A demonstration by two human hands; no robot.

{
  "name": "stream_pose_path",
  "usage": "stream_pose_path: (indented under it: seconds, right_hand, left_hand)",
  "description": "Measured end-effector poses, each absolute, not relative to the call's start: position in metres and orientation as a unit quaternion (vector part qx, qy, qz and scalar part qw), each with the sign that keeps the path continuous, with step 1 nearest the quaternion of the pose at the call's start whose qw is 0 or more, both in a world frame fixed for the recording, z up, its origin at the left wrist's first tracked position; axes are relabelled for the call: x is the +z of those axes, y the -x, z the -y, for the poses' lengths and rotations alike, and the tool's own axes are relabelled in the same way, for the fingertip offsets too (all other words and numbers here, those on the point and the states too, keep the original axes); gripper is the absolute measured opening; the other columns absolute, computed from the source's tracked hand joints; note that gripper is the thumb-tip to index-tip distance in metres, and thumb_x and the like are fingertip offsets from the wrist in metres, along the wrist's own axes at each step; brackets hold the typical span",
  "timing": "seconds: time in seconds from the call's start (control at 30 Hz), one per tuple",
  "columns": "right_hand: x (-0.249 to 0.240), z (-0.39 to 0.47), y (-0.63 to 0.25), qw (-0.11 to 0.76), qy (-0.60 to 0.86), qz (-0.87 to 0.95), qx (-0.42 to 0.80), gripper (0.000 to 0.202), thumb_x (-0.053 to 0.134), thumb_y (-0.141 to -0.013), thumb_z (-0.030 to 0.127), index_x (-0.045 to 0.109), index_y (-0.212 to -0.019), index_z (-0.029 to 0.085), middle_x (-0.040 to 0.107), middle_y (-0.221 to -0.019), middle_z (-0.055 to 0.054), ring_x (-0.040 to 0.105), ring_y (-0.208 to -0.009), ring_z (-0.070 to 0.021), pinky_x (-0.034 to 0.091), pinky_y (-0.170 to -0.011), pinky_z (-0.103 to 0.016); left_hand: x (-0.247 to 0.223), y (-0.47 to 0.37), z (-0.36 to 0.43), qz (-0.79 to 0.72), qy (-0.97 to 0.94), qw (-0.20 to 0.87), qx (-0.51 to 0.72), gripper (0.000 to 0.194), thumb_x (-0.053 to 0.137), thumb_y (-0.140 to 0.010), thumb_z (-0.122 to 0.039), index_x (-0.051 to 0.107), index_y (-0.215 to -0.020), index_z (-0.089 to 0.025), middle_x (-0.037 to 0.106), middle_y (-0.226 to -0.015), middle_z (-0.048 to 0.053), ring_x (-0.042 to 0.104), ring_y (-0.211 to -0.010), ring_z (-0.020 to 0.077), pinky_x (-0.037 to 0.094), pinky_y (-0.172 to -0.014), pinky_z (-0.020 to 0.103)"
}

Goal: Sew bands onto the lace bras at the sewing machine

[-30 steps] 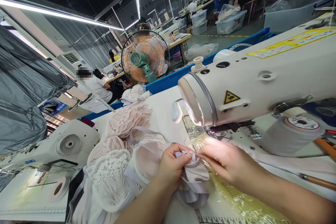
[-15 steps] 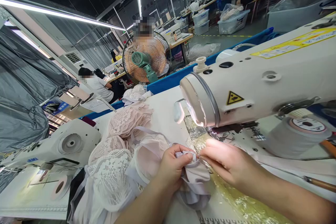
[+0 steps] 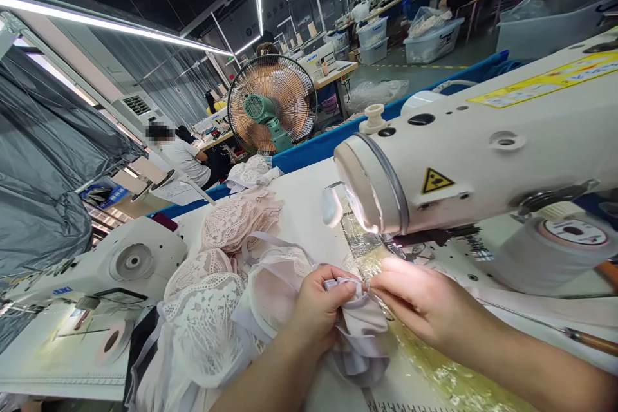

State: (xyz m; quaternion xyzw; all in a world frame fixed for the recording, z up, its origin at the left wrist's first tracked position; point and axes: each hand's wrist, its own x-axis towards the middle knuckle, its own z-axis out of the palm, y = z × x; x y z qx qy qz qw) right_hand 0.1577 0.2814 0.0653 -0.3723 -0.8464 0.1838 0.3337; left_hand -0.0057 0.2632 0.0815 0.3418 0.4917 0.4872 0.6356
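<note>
My left hand [image 3: 322, 306] is closed on the gathered pale fabric of a bra [image 3: 363, 328], pinching its folded edge between thumb and fingers. Pressed against that fabric's right edge is my right hand [image 3: 410, 290], its fingers bunched in a pinch; the fingertips are partly hidden. Both hands are low in front of the sewing machine head [image 3: 463, 148], whose lamp lights the right knuckles. Left of my hands lies a pile of white lace bras [image 3: 207, 328], with pinkish lace bras [image 3: 236, 222] behind. Yellowish clear film [image 3: 434, 360] covers part of the table under my right wrist.
A thread cone [image 3: 541, 251] stands under the machine arm at the right. Near my right forearm lies a wooden-handled metal tool [image 3: 589, 338]. Another sewing machine [image 3: 130, 257] is at the left. A large fan [image 3: 273, 106] and a seated person [image 3: 181, 161] are beyond the table.
The view has shifted slightly. Both hands keep nearly the same pose on the fabric. The head behind the fan has dropped lower.
</note>
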Motion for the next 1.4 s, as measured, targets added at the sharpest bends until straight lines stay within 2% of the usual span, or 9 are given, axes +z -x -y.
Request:
stream_pose_path:
  seconds: [0.87, 1.4]
  right_hand:
    - [0.0597, -0.2795, -0.1552, 0.344, 0.381, 0.846, 0.145, 0.029, 0.036, -0.084, 0.020, 0.047, -0.058, 0.019, 0.042, -0.056, 0.001, 0.040, -0.048, -0.0119, 0.026, -0.045, -0.024]
    - [0.0601, -0.2787, -0.1559, 0.347, 0.375, 0.848, 0.142, 0.029, 0.035, -0.086, 0.022, 0.050, -0.061, 0.019, 0.043, -0.059, 0.000, 0.042, -0.052, -0.0124, 0.027, -0.047, -0.024]
  left_hand:
    - [0.0751, 0.0065, -0.2627, -0.480, -0.386, 0.616, 0.490, 0.014, 0.070, -0.060, -0.019, 0.059, -0.064, -0.012, 0.064, -0.072, 0.006, 0.053, -0.063, 0.0131, 0.039, -0.064, 0.026]
    - [0.0763, 0.0082, -0.2625, -0.494, -0.393, 0.618, 0.468, 0.016, 0.071, -0.059, -0.021, 0.061, -0.065, -0.011, 0.062, -0.068, 0.005, 0.051, -0.060, 0.0116, 0.037, -0.061, 0.024]
